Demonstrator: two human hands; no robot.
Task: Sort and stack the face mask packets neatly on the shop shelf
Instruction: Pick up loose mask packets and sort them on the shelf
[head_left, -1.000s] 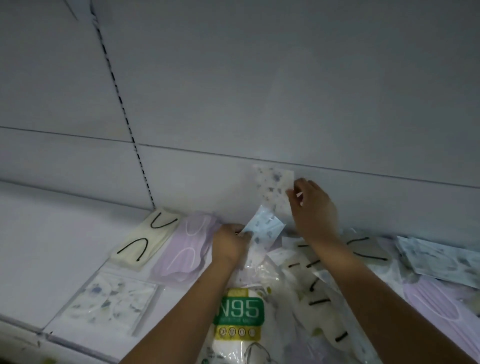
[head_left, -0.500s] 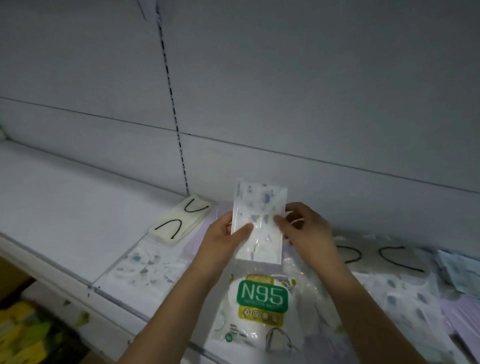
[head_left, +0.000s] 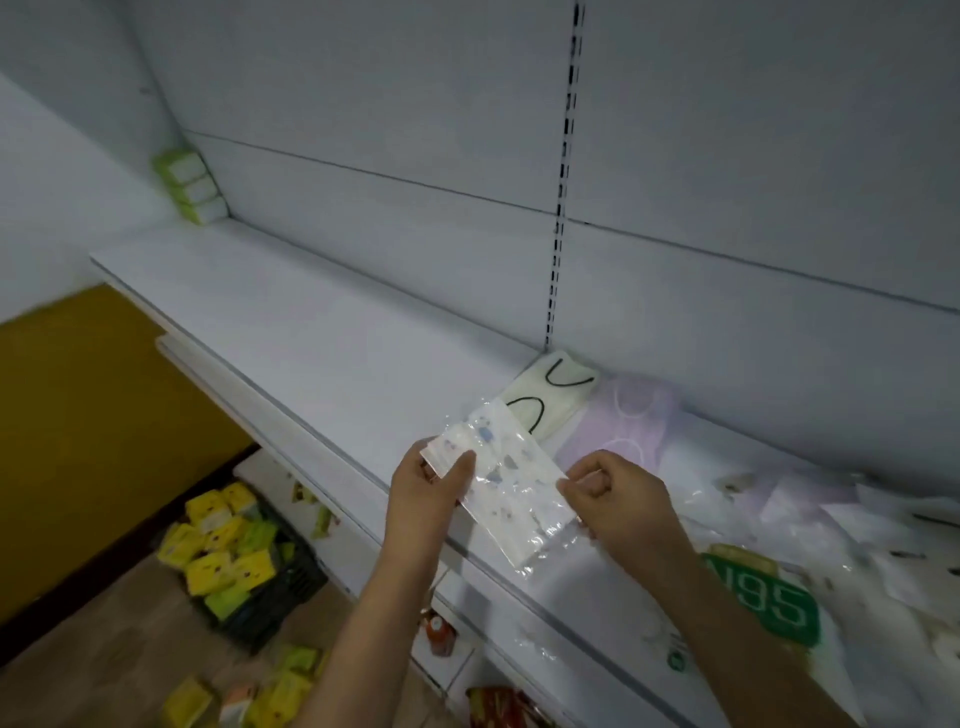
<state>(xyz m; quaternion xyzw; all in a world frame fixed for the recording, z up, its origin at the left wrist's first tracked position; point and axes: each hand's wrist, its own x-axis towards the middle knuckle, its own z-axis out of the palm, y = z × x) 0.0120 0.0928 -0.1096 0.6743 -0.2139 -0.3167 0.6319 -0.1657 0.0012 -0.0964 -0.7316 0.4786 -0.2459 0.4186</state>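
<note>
A speckled face mask packet (head_left: 506, 480) in clear wrap is held above the front edge of the white shelf (head_left: 311, 332). My left hand (head_left: 434, 480) pinches its upper left end. My right hand (head_left: 618, 496) grips its lower right side. Behind it on the shelf lie a cream packet with black ear loops (head_left: 553, 397) and a lilac packet (head_left: 623, 421). An N95 packet with a green label (head_left: 763, 603) lies at the right among several loose packets.
A stack of green-and-white boxes (head_left: 189, 187) stands at the shelf's far left end. Below the shelf, a dark crate (head_left: 260, 587) holds yellow packets, and more lie on the floor. The shelf's left half is bare.
The view has swung left and down. Both hands have carried the speckled packet from near the back wall to the shelf's front edge, now tilted diagonally.
</note>
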